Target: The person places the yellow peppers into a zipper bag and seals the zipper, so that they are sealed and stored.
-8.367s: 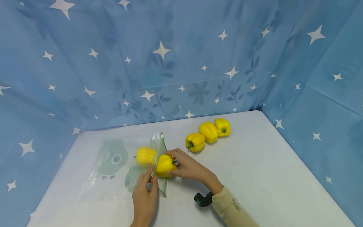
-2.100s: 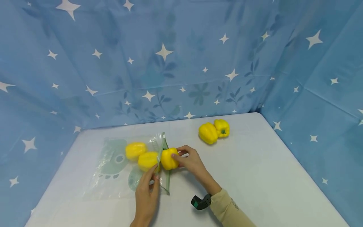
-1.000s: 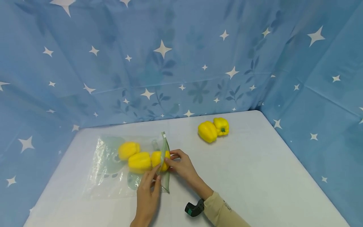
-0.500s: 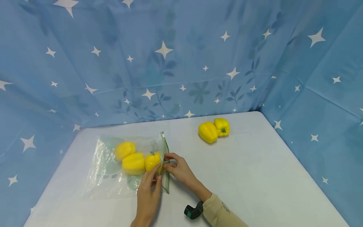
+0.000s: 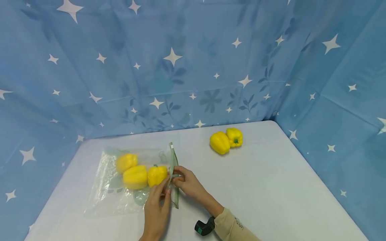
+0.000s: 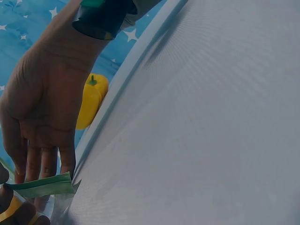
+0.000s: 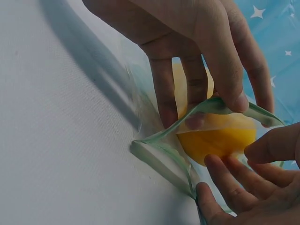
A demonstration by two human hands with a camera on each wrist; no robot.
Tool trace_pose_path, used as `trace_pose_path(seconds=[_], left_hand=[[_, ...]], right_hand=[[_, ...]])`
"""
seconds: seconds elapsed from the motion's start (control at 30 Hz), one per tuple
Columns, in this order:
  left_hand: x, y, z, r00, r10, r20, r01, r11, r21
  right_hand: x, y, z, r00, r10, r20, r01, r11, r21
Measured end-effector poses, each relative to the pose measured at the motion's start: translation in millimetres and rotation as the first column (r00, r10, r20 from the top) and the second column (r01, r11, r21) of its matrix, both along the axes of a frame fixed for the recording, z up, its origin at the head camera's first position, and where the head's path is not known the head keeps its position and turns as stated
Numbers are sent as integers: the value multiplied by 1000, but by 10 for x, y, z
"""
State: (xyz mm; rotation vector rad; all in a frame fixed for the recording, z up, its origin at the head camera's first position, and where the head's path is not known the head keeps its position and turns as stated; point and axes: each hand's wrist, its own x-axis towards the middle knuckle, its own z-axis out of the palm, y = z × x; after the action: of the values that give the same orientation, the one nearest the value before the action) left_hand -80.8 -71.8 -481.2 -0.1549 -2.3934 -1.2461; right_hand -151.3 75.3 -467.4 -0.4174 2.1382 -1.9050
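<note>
A clear zip bag [image 5: 104,201] with a green rim lies flat, its mouth towards the right. Inside are three yellow bell peppers: one at the far left [image 5: 126,162], one in front [image 5: 135,178] and one near the mouth [image 5: 156,176]. My left hand [image 5: 155,212] pinches the bag's upper layer at the mouth, thumb on the green rim in the right wrist view. My right hand [image 5: 191,184] reaches into the mouth; in the right wrist view its extended fingers [image 7: 232,187] touch the nearest pepper's lower side [image 7: 218,140]. The left wrist view shows little of my left hand's fingertips.
Two more yellow bell peppers, a larger-looking one [image 5: 219,143] and one with its stem forward [image 5: 234,137], sit together near the back of the white table [image 5: 256,187]. A black device [image 5: 204,227] is on my right wrist. Blue star-patterned curtain [image 5: 193,67] encloses the table.
A third pepper, held by my right hand at the mouth earlier, has moved left into the bag and out of its grip. The other two inside shifted left. My left hand stays at the rim.
</note>
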Motion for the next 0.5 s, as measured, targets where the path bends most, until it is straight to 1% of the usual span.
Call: trace_pose_path(seconds=[0.17,0.4,0.5], left_hand=[[20,-13,-20,1000,1,8,-1,1000,-1],[-8,-6,-31,1000,-7,-29,7,1000,13],[-14,-8,-42,999,-7,-31,7,1000,14]], right_hand=[[22,4,-10,1000,29,0,-29,1000,-7],[0,46,32,999,37,-11,-37,999,15],[-13,59,23,999,46,-24,-46,999,23]])
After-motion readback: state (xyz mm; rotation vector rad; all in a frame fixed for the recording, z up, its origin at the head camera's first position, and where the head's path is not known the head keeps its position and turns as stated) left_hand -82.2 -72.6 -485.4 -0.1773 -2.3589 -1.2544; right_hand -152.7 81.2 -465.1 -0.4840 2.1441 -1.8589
